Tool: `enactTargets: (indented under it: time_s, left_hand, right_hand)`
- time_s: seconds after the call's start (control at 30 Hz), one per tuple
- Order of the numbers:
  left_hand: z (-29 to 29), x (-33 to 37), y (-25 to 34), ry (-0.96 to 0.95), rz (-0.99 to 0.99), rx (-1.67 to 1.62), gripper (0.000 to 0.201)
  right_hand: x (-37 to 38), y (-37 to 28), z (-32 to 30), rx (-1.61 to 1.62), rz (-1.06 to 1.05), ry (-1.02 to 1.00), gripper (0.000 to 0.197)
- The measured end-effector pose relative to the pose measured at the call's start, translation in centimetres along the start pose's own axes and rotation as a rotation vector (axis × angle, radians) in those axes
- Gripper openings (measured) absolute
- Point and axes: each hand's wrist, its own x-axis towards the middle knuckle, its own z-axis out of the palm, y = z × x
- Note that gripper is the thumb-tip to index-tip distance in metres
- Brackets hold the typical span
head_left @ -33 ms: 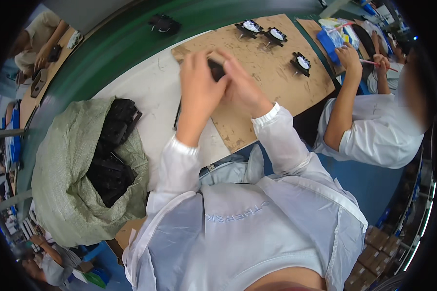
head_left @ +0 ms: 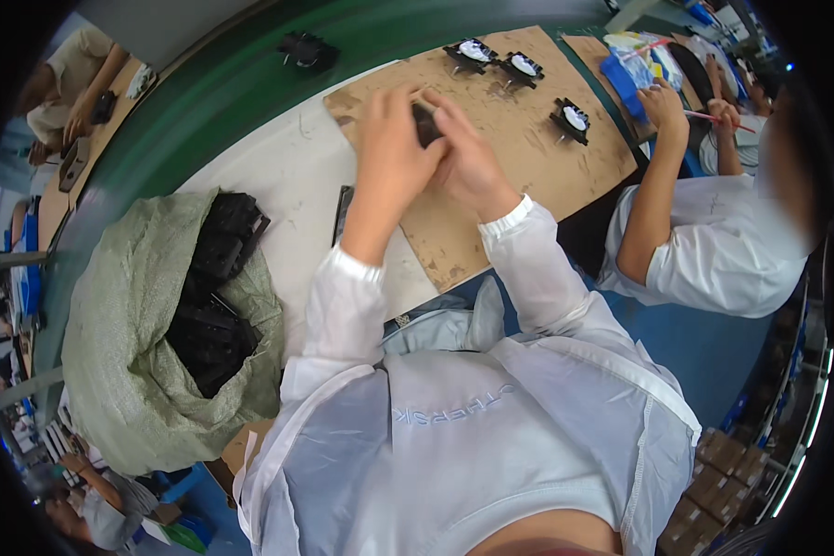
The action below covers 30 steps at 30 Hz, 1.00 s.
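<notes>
Above the brown board, my left hand (head_left: 391, 148) and my right hand (head_left: 474, 159) meet, fingers curled and closed around a small black part (head_left: 425, 124). Most of that part is hidden by my fingers, so its exact kind does not show. To the right on the board lie black assemblies with white round pieces: one at the back (head_left: 473, 54), another beside it (head_left: 523, 69), and a third (head_left: 571, 120) nearer the right edge. Partly behind my left wrist, a dark flat object (head_left: 342, 211) rests on the white sheet.
An open woven sack (head_left: 125, 324) of black plastic parts (head_left: 213, 338) stands left. The brown board (head_left: 547, 185) overlaps a white sheet (head_left: 287, 167). Beyond runs a green belt (head_left: 222, 102) carrying a black part (head_left: 308, 51). A co-worker's arm (head_left: 658, 195) is at right, near a blue bin (head_left: 625, 88).
My left hand has shifted slightly right, and the black part between my fingers has turned a little. More of the dark flat object by my left wrist now shows.
</notes>
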Motion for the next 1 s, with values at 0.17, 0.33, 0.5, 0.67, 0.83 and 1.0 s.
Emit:
enactTargets:
  time_s: [0.17,0.33,0.5,0.67,0.83,1.0]
  left_hand:
    - [4.7,7.4,-0.7,-0.384,-0.494,-0.636,0.036]
    - [12.5,9.9,-5.7,-0.387,-0.364,0.139,0.025]
    - [14.6,9.7,-5.8,-0.079,-0.16,0.381,0.018]
    - [9.5,9.5,-3.5,0.311,0.26,0.443,0.018]
    - [2.6,6.5,-0.5,0.456,0.161,-0.199,0.019]
    - [-2.1,3.0,1.2,0.374,-0.256,-1.007,0.019]
  right_hand:
    - [1.6,-2.2,-7.7,0.218,-0.135,0.248,0.029]
    - [0.3,-3.8,-12.6,0.364,-0.114,0.406,0.026]
    - [-3.1,-4.8,-10.7,1.138,0.169,-0.128,0.029]
    - [-4.6,-5.0,-7.6,0.828,-0.095,-0.098,0.039]
    - [-3.5,-4.8,-5.7,0.307,-0.26,0.027,0.037]
    - [-1.1,-4.3,1.0,-0.257,-0.638,0.081,0.045]
